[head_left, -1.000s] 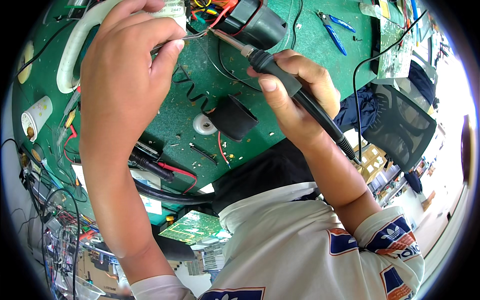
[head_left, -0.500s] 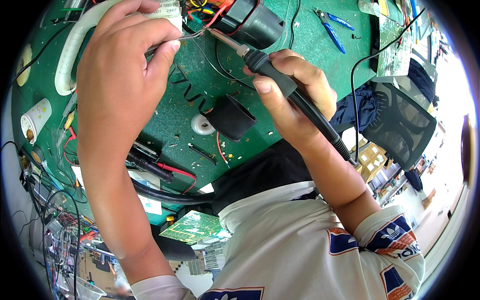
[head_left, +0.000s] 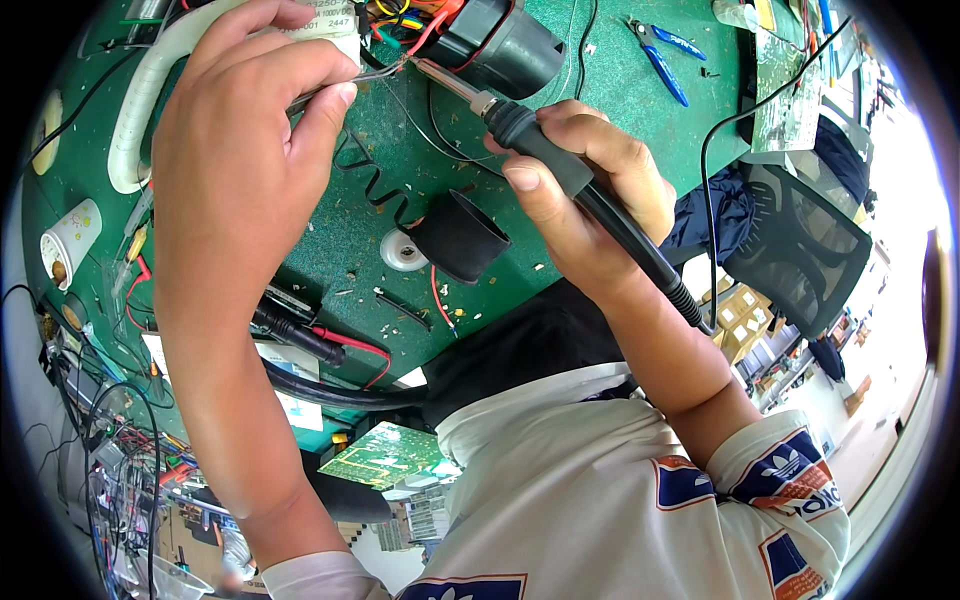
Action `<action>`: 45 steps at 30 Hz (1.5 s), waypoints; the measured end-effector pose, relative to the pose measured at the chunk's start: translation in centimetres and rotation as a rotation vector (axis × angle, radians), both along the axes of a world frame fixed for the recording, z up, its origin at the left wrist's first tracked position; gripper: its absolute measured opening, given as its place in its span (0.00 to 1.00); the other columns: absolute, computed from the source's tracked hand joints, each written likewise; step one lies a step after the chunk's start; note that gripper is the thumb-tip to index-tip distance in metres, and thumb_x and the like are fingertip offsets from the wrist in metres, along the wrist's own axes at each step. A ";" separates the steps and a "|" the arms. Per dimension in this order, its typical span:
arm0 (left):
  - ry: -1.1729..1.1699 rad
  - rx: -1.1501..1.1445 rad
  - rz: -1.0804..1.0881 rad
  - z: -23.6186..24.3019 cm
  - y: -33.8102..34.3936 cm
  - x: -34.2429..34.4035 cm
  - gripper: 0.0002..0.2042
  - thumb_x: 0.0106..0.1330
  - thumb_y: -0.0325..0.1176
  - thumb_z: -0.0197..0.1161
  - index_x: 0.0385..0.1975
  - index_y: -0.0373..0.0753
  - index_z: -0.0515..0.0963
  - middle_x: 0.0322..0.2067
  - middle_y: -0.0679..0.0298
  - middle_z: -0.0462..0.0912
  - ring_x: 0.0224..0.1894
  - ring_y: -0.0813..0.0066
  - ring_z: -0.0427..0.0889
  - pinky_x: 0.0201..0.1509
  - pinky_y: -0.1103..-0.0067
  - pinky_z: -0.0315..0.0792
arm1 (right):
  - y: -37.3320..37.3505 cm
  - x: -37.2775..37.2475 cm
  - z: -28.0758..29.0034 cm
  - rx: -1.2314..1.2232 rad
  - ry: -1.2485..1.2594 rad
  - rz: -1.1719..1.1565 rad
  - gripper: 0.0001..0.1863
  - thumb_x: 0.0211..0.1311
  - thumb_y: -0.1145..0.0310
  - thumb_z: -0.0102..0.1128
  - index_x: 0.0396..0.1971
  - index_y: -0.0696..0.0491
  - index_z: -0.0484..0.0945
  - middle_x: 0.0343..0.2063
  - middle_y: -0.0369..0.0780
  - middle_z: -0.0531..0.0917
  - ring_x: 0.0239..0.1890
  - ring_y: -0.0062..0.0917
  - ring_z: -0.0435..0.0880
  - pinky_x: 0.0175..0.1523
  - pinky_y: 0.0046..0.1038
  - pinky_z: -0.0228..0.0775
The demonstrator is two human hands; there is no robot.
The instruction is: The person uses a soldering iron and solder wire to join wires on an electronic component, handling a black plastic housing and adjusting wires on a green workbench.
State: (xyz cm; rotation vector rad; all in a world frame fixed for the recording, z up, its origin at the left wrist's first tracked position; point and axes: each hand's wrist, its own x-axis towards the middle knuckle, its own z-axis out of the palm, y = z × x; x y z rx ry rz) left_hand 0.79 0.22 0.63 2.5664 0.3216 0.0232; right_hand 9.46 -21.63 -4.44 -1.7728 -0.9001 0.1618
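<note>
My left hand (head_left: pixel 245 140) is closed on thin metal tweezers (head_left: pixel 372 74), near a white-labelled part (head_left: pixel 335 25). My right hand (head_left: pixel 590 200) grips a soldering iron (head_left: pixel 535 140) with a black handle; its tip meets stripped wire (head_left: pixel 408 62) at the tweezer ends. Just beyond is a black plastic housing (head_left: pixel 510 55) with coloured wires (head_left: pixel 420 22) beside it. Below these, a black cylindrical cover (head_left: pixel 455 235) lies next to a small white ring (head_left: pixel 403 250) on the green bench (head_left: pixel 650 140).
Blue side cutters (head_left: pixel 662 65) lie to the right. A white coiled tube (head_left: pixel 130 130), a paper cup (head_left: pixel 70 240), probe leads (head_left: pixel 295 325) and tangled wires (head_left: pixel 120 460) crowd the left and near side. A mesh chair (head_left: pixel 790 240) stands beyond the bench's right edge, near cardboard boxes (head_left: pixel 740 315).
Both my hands, with the tweezers and the iron, have shifted slightly up and left in the view; their grips look unchanged.
</note>
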 end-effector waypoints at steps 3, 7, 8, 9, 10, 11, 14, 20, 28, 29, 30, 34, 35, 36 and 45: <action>-0.005 -0.007 0.009 0.0 -0.1 0.0 0.04 0.61 0.27 0.64 0.32 0.36 0.82 0.34 0.61 0.83 0.55 0.63 0.76 0.45 0.73 0.71 | -0.1 -0.2 0.3 -0.029 0.050 -0.035 0.18 0.47 0.67 0.78 0.34 0.56 0.78 0.29 0.42 0.84 0.29 0.30 0.85 0.34 0.25 0.77; -0.020 0.003 -0.024 0.0 0.1 0.0 0.04 0.61 0.27 0.64 0.33 0.36 0.82 0.34 0.61 0.83 0.55 0.63 0.76 0.45 0.73 0.71 | -0.3 -0.1 0.2 0.003 0.107 -0.045 0.17 0.49 0.66 0.77 0.34 0.56 0.78 0.28 0.41 0.84 0.28 0.25 0.84 0.33 0.23 0.75; -0.010 -0.004 -0.011 0.0 0.1 0.0 0.04 0.61 0.27 0.64 0.33 0.35 0.82 0.34 0.61 0.83 0.55 0.63 0.76 0.47 0.73 0.71 | -0.2 0.0 0.5 0.003 0.128 -0.032 0.17 0.50 0.66 0.77 0.34 0.56 0.78 0.28 0.40 0.84 0.27 0.24 0.83 0.33 0.22 0.75; -0.001 -0.012 0.002 0.0 0.0 0.0 0.04 0.61 0.27 0.64 0.33 0.35 0.82 0.34 0.61 0.83 0.55 0.63 0.76 0.48 0.73 0.71 | -0.4 0.0 0.7 0.001 0.157 -0.030 0.16 0.52 0.66 0.76 0.35 0.56 0.78 0.28 0.39 0.83 0.27 0.22 0.83 0.33 0.21 0.74; 0.008 -0.021 0.014 0.0 0.0 0.0 0.04 0.60 0.27 0.64 0.33 0.35 0.82 0.34 0.61 0.83 0.55 0.63 0.76 0.49 0.73 0.71 | -0.6 0.0 0.9 -0.001 0.186 -0.029 0.16 0.53 0.67 0.75 0.35 0.56 0.77 0.27 0.39 0.83 0.27 0.21 0.82 0.33 0.21 0.73; -0.002 -0.007 0.002 -0.1 0.0 0.0 0.04 0.60 0.26 0.64 0.32 0.35 0.82 0.33 0.61 0.83 0.55 0.63 0.76 0.50 0.73 0.70 | -1.1 0.1 1.1 -0.005 0.224 -0.037 0.15 0.55 0.67 0.74 0.36 0.57 0.76 0.27 0.38 0.83 0.27 0.20 0.81 0.33 0.20 0.73; -0.014 0.020 -0.022 -0.1 0.1 0.0 0.04 0.60 0.26 0.64 0.32 0.35 0.82 0.33 0.61 0.83 0.55 0.62 0.76 0.53 0.73 0.70 | -1.1 0.1 2.1 0.143 0.464 -0.002 0.15 0.61 0.70 0.67 0.39 0.60 0.71 0.29 0.42 0.82 0.29 0.19 0.81 0.35 0.21 0.74; 0.018 -0.040 -0.012 -0.3 0.9 -0.2 0.04 0.59 0.25 0.64 0.32 0.34 0.82 0.33 0.60 0.83 0.56 0.62 0.76 0.55 0.72 0.69 | -3.1 2.3 2.5 0.174 0.819 -0.061 0.10 0.60 0.74 0.62 0.38 0.59 0.71 0.29 0.43 0.83 0.29 0.24 0.84 0.35 0.22 0.74; -0.016 0.109 -0.040 -0.8 0.3 -0.6 0.04 0.59 0.26 0.65 0.32 0.34 0.82 0.34 0.60 0.82 0.57 0.60 0.75 0.57 0.70 0.69 | -3.9 4.1 2.5 0.231 0.820 -0.006 0.11 0.61 0.71 0.60 0.39 0.60 0.71 0.29 0.45 0.82 0.27 0.27 0.83 0.35 0.26 0.73; -0.059 0.128 -0.071 -1.2 0.0 -0.7 0.05 0.58 0.26 0.65 0.33 0.35 0.82 0.34 0.60 0.81 0.57 0.59 0.75 0.57 0.67 0.71 | -3.9 4.3 2.6 0.239 0.818 -0.002 0.12 0.62 0.69 0.60 0.40 0.60 0.71 0.29 0.46 0.82 0.27 0.28 0.83 0.35 0.27 0.74; -0.056 0.146 -0.057 -1.5 -0.4 -1.0 0.05 0.58 0.25 0.66 0.33 0.35 0.82 0.34 0.61 0.81 0.57 0.58 0.75 0.57 0.67 0.71 | -4.0 4.7 2.4 0.236 0.764 0.041 0.15 0.66 0.64 0.59 0.42 0.61 0.71 0.27 0.46 0.82 0.25 0.29 0.82 0.34 0.28 0.74; -0.065 0.199 -0.006 -2.1 -2.1 -1.9 0.06 0.55 0.22 0.66 0.33 0.36 0.83 0.35 0.61 0.78 0.57 0.56 0.76 0.56 0.65 0.73 | -3.9 5.3 3.2 0.171 0.681 0.152 0.20 0.69 0.59 0.57 0.46 0.62 0.70 0.22 0.45 0.80 0.21 0.27 0.81 0.30 0.27 0.73; -0.069 0.198 0.010 -2.2 -2.4 -2.1 0.06 0.55 0.22 0.66 0.33 0.37 0.83 0.35 0.61 0.78 0.57 0.56 0.76 0.56 0.65 0.73 | -4.0 5.4 3.6 0.142 0.678 0.169 0.19 0.69 0.60 0.58 0.45 0.63 0.70 0.22 0.44 0.80 0.21 0.26 0.80 0.29 0.26 0.73; -0.071 0.200 0.030 -2.3 -2.6 -2.3 0.06 0.55 0.22 0.66 0.33 0.37 0.83 0.35 0.61 0.78 0.56 0.56 0.76 0.55 0.65 0.73 | -4.0 5.5 4.0 0.116 0.678 0.191 0.18 0.68 0.62 0.58 0.45 0.63 0.70 0.23 0.44 0.80 0.21 0.25 0.80 0.28 0.25 0.72; -0.120 0.229 0.155 -3.3 -5.4 -3.7 0.11 0.52 0.23 0.65 0.36 0.35 0.79 0.32 0.64 0.73 0.35 0.67 0.80 0.32 0.75 0.75 | -3.5 5.4 4.4 0.170 0.642 0.139 0.18 0.63 0.63 0.64 0.43 0.60 0.71 0.18 0.40 0.77 0.19 0.24 0.77 0.43 0.37 0.73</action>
